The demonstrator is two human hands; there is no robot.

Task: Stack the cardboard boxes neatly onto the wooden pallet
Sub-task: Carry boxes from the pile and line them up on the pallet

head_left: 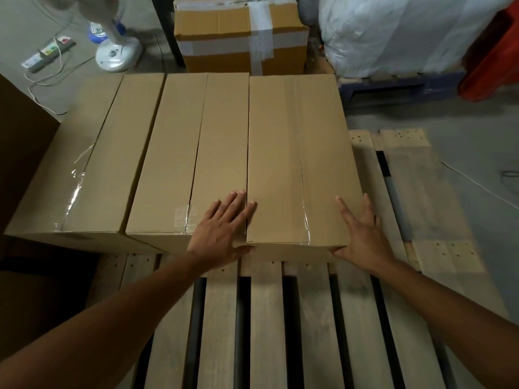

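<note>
Both hands are steadying the right box [295, 153] on the wooden pallet [266, 327].
The left box [92, 169], middle box [182, 164] and right box are lying side by side, touching, across the pallet's far half. The left hand [222, 231] is lying flat over the seam between middle and right box, fingers straight. The right hand [362, 234] is bracing the right box's near right corner, fingers wide, thumb touching the front face.

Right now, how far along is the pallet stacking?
Done: the left box and middle box sit side by side on the wooden pallet. In hand: the right box, left hand and right hand flat at its near corners. Left: pallet bare in front; a taped box waits behind.
</note>
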